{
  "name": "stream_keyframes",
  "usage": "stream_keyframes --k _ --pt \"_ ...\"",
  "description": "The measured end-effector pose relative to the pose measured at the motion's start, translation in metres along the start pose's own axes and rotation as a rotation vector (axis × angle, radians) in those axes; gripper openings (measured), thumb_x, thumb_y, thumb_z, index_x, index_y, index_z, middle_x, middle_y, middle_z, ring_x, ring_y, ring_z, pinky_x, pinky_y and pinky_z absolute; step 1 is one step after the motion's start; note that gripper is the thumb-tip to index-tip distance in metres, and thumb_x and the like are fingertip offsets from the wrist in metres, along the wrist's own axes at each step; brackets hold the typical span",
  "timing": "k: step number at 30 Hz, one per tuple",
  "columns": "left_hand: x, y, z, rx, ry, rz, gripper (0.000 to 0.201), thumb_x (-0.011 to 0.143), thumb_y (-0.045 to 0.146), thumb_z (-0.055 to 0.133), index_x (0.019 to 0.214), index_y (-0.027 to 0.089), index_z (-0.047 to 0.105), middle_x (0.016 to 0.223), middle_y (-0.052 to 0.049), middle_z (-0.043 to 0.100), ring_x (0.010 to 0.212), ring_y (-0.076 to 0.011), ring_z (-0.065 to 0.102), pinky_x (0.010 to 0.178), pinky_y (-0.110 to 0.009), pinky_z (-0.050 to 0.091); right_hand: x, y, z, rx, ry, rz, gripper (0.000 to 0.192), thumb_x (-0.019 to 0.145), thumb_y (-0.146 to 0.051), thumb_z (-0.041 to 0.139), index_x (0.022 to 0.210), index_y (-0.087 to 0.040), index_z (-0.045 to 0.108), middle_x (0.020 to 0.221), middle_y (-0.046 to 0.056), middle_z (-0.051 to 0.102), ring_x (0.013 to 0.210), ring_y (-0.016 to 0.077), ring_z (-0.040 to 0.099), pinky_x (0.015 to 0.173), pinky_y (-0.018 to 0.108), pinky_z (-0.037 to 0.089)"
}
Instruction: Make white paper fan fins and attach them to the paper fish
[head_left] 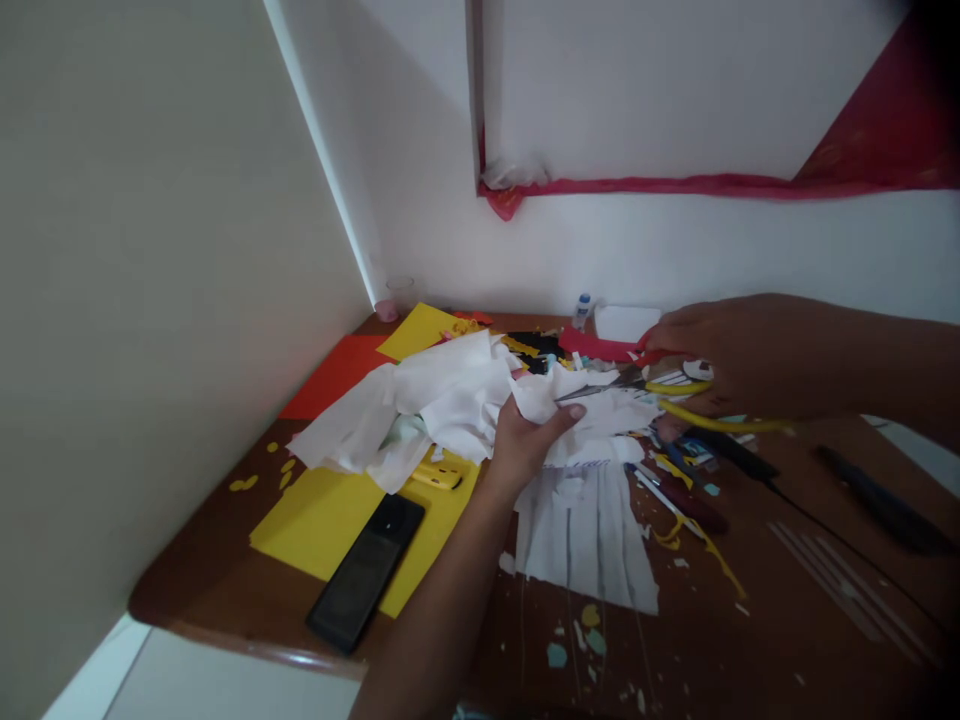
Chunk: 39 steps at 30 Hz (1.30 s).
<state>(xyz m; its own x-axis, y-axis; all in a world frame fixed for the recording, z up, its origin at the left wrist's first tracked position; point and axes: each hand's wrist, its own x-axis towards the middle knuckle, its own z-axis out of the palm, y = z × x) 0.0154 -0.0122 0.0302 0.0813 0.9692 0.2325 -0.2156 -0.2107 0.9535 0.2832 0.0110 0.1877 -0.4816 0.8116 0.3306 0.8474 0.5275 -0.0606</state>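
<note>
My left hand is closed on a white cloth-like sheet, its thumb stretched along the near edge. From the right, my right hand grips a pair of scissors whose blades point left into the sheet beside my left thumb. Red and yellow show at the handles; the fingers partly hide them. A crumpled heap of white cloth spreads left of my left hand. Below the blades lies a pleated white piece with loose threads.
A black phone rests on a yellow sheet. Red-orange sheet, small bottle, pens, a dark-handled tool, clear sticks and scraps litter the brown table. Walls bound the back and left.
</note>
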Motion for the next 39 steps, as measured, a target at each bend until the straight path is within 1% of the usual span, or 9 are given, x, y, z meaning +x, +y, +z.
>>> stream_keyframes --k 3,6,12,15,19,22,26,31,39 --pt "0.001 0.0 0.0 -0.009 -0.011 0.019 0.046 0.082 0.045 0.093 0.118 0.019 0.081 0.122 -0.01 0.083 0.114 -0.0298 0.075 0.107 -0.044 0.057 -0.01 0.001 0.014 -0.037 -0.196 -0.12 0.048 0.066 -0.053 0.098 0.104 -0.029 0.08 0.102 0.008 0.083 0.082 0.0281 0.075 0.066 0.038 0.048" --pt "0.002 0.0 0.0 -0.011 -0.029 0.029 0.045 0.084 0.045 0.091 0.119 0.019 0.081 0.122 -0.01 0.083 0.116 -0.0292 0.076 0.109 -0.044 0.056 -0.021 0.001 0.031 0.03 -0.168 -0.121 0.047 0.075 -0.043 0.094 0.117 -0.027 0.078 0.118 0.013 0.082 0.097 0.0318 0.077 0.08 0.042 0.055" --pt "0.002 -0.005 -0.003 -0.005 -0.037 0.029 0.044 0.085 0.047 0.09 0.118 0.019 0.081 0.122 -0.009 0.082 0.116 -0.0275 0.075 0.108 -0.04 0.056 -0.039 -0.006 0.068 0.24 -0.051 -0.073 0.051 0.077 -0.047 0.091 0.119 -0.022 0.077 0.125 0.017 0.081 0.109 0.0358 0.076 0.096 0.044 0.058" --pt "0.002 -0.012 -0.004 -0.025 0.03 -0.001 0.051 0.085 0.058 0.088 0.115 0.018 0.079 0.117 -0.01 0.082 0.111 -0.0272 0.075 0.1 -0.037 0.057 -0.049 -0.015 0.083 0.323 -0.023 0.006 0.048 0.082 -0.048 0.088 0.118 -0.019 0.077 0.123 0.019 0.081 0.104 0.0356 0.076 0.091 0.043 0.059" --pt "0.002 -0.015 -0.004 -0.068 0.17 -0.012 0.055 0.089 0.067 0.08 0.117 0.019 0.078 0.114 -0.009 0.081 0.105 -0.0244 0.073 0.092 -0.032 0.057 -0.058 -0.031 0.106 0.48 -0.015 0.162 0.054 0.078 -0.051 0.09 0.119 -0.019 0.076 0.111 0.013 0.081 0.094 0.0344 0.075 0.082 0.042 0.059" --pt "0.003 -0.012 -0.004 -0.059 0.162 -0.016 0.051 0.091 0.064 0.08 0.113 0.018 0.078 0.11 -0.007 0.081 0.097 -0.0218 0.072 0.087 -0.03 0.056 -0.061 -0.043 0.127 0.584 0.014 0.285 0.051 0.078 -0.053 0.088 0.115 -0.02 0.076 0.102 0.008 0.08 0.087 0.0315 0.073 0.077 0.041 0.059" --pt "0.004 -0.01 -0.004 -0.058 0.157 -0.033 0.05 0.089 0.064 0.081 0.11 0.018 0.078 0.104 -0.006 0.081 0.091 -0.0205 0.071 0.081 -0.028 0.055 -0.063 -0.049 0.15 0.675 0.112 0.33 0.048 0.077 -0.052 0.087 0.113 -0.022 0.078 0.102 0.007 0.081 0.09 0.031 0.073 0.079 0.04 0.059" --pt "0.003 -0.011 -0.004 -0.049 0.17 -0.047 0.052 0.085 0.065 0.084 0.109 0.019 0.078 0.101 -0.005 0.08 0.085 -0.0196 0.07 0.077 -0.028 0.054 -0.064 -0.047 0.16 0.674 0.116 0.345 0.035 0.079 -0.046 0.084 0.106 -0.024 0.079 0.093 0.004 0.081 0.084 0.0293 0.073 0.076 0.039 0.058" --pt "0.003 -0.009 -0.005 -0.028 0.104 -0.042 0.05 0.085 0.06 0.087 0.11 0.018 0.079 0.101 -0.006 0.081 0.084 -0.0201 0.071 0.076 -0.029 0.055 -0.058 -0.055 0.149 0.71 0.11 0.297 0.046 0.08 -0.056 0.084 0.11 -0.024 0.072 0.093 0.003 0.072 0.08 0.025 0.063 0.072 0.037 0.058"
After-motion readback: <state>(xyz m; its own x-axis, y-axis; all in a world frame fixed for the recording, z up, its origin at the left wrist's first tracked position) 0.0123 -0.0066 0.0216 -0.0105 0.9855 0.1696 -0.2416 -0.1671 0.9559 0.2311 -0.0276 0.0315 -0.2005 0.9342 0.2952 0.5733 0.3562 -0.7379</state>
